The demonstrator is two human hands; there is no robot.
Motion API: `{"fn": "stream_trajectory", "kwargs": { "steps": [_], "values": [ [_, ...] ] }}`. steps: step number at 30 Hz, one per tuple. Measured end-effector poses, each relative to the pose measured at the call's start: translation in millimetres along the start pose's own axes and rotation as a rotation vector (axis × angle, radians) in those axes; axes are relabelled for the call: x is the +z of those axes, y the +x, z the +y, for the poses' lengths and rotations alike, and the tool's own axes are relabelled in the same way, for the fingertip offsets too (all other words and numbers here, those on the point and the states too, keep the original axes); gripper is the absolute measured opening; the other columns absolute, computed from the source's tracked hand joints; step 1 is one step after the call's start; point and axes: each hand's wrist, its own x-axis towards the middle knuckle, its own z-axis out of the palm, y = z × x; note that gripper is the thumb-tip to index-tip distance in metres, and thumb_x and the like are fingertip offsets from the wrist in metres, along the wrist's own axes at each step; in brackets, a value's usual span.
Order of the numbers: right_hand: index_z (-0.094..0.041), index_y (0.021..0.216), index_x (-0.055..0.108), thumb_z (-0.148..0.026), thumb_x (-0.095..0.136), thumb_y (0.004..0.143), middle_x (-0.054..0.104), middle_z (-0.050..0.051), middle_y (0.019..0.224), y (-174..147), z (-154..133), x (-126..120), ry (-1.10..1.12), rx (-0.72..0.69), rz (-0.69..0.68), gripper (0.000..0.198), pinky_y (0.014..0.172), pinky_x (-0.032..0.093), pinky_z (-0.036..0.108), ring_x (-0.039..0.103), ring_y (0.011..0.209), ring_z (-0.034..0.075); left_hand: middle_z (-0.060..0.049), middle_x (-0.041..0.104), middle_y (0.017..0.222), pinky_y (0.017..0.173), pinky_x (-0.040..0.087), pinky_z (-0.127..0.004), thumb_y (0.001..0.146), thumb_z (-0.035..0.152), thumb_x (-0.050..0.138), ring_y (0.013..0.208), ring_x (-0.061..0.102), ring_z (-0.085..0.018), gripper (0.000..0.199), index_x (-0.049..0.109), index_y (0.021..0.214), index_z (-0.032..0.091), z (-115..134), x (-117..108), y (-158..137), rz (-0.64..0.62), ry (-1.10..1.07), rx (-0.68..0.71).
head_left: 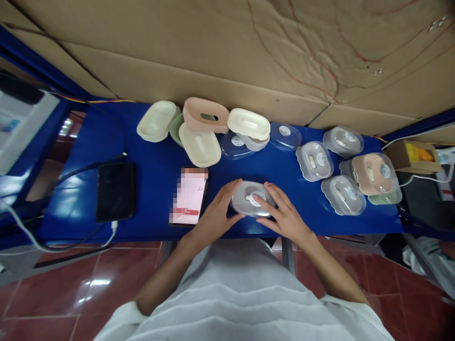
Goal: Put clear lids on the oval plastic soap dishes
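- Head view: one grey oblong box with a clear plastic lid, a round white label on top; located near the front edge of the long blue table, between both hands. Whether it rested or was slightly raised could not be told.
- Left hand: bare, grasping the box's left end, fingers along the far side, thumb at the near corner.
- Right hand: bare, grasping the right end; one finger lay across the lid at the label, the thumb at the near edge.
- Black phone with a lit pink screen: one, flat, just left of the left hand; screen partly pixelated.
- Shallow cream oblong trays: three seen, beyond the phone and the box.
- Pink oblong box with an oval slot: one, among the trays.
- Loose clear plastic lids: two, behind the held box, each labelled.
- Lidded grey boxes: three in plain sight to the right, labelled.
- Lidded pink box: one, beside these; a pale green piece showed at its near side.
- Black flat tablet-like device: one, far left, white cable attached.
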Motion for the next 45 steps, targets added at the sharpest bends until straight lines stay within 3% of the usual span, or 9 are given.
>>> {"fn": "stream_trajectory", "kwargs": {
  "steps": [7,17,22,30,39,42,45],
  "values": [
    [-0.034,0.17,0.039,-0.041,0.083,0.094,0.028,0.013,0.18,-7.5,9.2,5.8,0.0,-0.025,0.013,0.088,0.127,0.048,0.058,0.035,0.164,0.038,-0.015,0.046,0.168,0.128,0.045,-0.054,0.098,0.027,0.079,0.157,0.048,-0.032,0.087,0.03,0.17,0.035,-0.3,1.6,-2.3,-0.023,0.025,-0.004],
    [-0.036,0.162,0.054,-0.042,0.085,0.093,0.037,0.009,0.177,-11.4,13.5,4.6,0.057,0.016,0.008,0.076,0.127,0.049,0.057,0.041,0.161,0.037,-0.013,0.046,0.168,0.127,0.046,-0.051,0.099,0.028,0.076,0.156,0.049,-0.031,0.084,0.031,0.17,0.036,1.8,1.1,-5.1,-0.028,0.022,0.007],
    [-0.034,0.164,0.05,-0.042,0.081,0.097,0.033,0.011,0.179,-12.9,13.9,5.6,0.067,-0.034,0.051,0.075,0.127,0.049,0.056,0.041,0.162,0.036,-0.012,0.046,0.168,0.127,0.047,-0.048,0.097,0.032,0.08,0.156,0.049,-0.03,0.087,0.032,0.169,0.037,1.4,-0.2,-5.4,-0.043,0.016,0.011],
    [-0.032,0.164,0.051,-0.046,0.083,0.093,0.034,0.012,0.178,-15.4,18.3,8.2,-0.024,-0.027,0.003,0.079,0.128,0.047,0.056,0.04,0.162,0.037,-0.012,0.046,0.17,0.129,0.045,-0.05,0.098,0.037,0.079,0.158,0.048,-0.031,0.085,0.034,0.169,0.037,-1.4,-1.9,-2.5,-0.045,0.023,0.017],
    [-0.033,0.166,0.047,-0.039,0.082,0.095,0.034,0.013,0.178,-14.9,11.7,10.2,-0.048,-0.028,0.022,0.079,0.125,0.051,0.054,0.041,0.162,0.036,-0.011,0.043,0.172,0.13,0.044,-0.048,0.098,0.033,0.079,0.161,0.043,-0.029,0.088,0.029,0.171,0.039,-4.0,-0.6,-3.4,-0.066,0.029,0.032],
    [-0.037,0.166,0.046,-0.04,0.084,0.094,0.039,0.012,0.176,-20.6,17.2,2.7,-0.092,0.031,0.116,0.081,0.123,0.053,0.056,0.049,0.157,0.037,-0.012,0.035,0.177,0.129,0.046,-0.05,0.101,0.032,0.075,0.162,0.041,-0.03,0.086,0.027,0.171,0.038,3.0,-5.5,-7.5,-0.067,0.026,0.039],
    [-0.035,0.166,0.047,-0.043,0.082,0.094,0.038,0.015,0.175,-28.7,33.4,-11.2,-0.221,0.266,0.402,0.08,0.126,0.045,0.064,0.045,0.158,0.041,-0.011,0.036,0.176,0.126,0.05,-0.05,0.104,0.031,0.071,0.159,0.047,-0.03,0.076,0.031,0.169,0.039,12.4,-15.2,-14.1,-0.033,0.047,0.061]
  ]
}}
